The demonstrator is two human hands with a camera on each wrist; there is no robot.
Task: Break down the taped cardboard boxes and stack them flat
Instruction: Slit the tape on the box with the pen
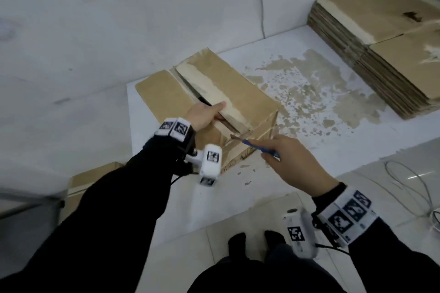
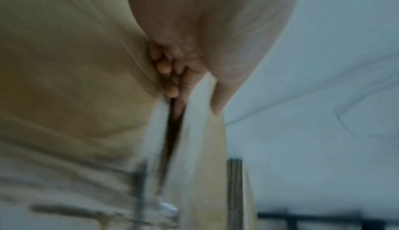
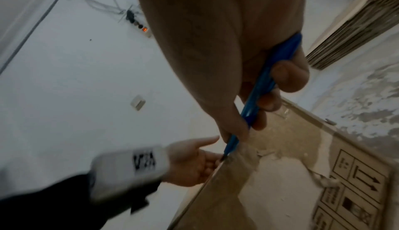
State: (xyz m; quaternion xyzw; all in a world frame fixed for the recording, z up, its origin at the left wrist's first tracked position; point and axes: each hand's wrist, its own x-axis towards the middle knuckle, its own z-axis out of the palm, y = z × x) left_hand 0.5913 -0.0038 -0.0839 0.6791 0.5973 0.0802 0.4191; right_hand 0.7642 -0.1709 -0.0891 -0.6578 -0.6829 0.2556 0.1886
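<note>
A brown cardboard box point(image 1: 214, 83) stands on a white platform point(image 1: 273, 54), its top seam split open along a torn tape strip. My left hand point(image 1: 204, 114) has its fingers point(image 2: 168, 80) hooked into the gap under the right top flap point(image 2: 200, 131), thumb lying on top. My right hand point(image 1: 295, 159) grips a blue utility knife point(image 1: 259, 147) point(image 3: 259, 90), whose blade tip touches the near top edge of the box point(image 3: 280, 165) at the end of the seam, close to my left hand point(image 3: 190, 162).
A tall stack of flattened boxes point(image 1: 385, 38) lies at the back right of the platform. Torn paper residue point(image 1: 321, 93) spots the surface beside the box. Another box point(image 1: 90, 181) sits low at the left. White cables point(image 1: 409, 181) trail on the floor at right.
</note>
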